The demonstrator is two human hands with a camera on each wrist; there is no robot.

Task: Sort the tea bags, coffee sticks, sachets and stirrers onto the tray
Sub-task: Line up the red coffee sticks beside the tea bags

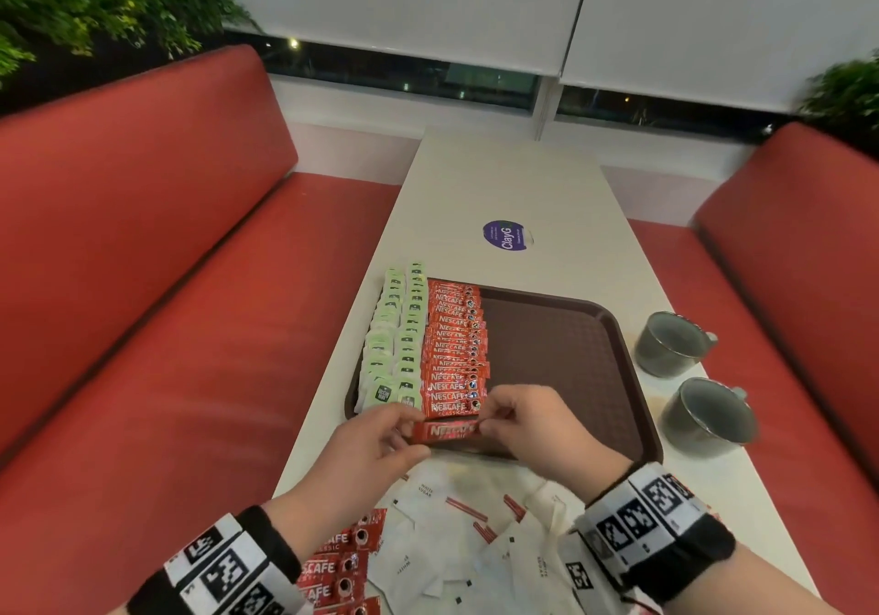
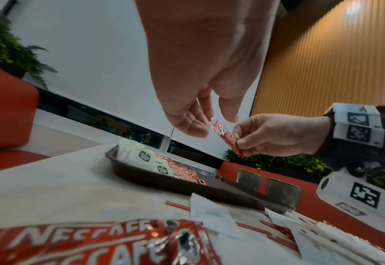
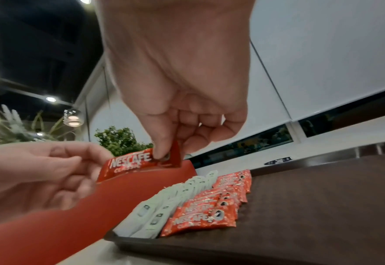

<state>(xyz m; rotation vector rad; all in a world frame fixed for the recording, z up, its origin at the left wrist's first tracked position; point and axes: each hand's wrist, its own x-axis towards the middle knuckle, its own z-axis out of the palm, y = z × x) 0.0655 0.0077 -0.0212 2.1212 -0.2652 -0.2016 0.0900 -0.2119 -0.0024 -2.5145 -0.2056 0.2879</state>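
both hands hold one red coffee stick [image 1: 446,431] level above the near edge of a brown tray [image 1: 561,353]. the left hand [image 1: 366,453] pinches its left end, the right hand [image 1: 532,424] pinches its right end, fingers curled. on the tray's left side lie rows of green tea bags [image 1: 395,343] and a row of coffee sticks [image 1: 456,348]. white sachets [image 1: 475,548] and red stirrers [image 1: 466,510] lie loose on the table [image 1: 504,177] nearer the person.

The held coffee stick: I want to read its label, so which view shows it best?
The right wrist view: the coffee stick faces the camera, print legible. The head view shows it pinched between left hand and right hand, partly covered; the left wrist view shows it edge-on and blurred.
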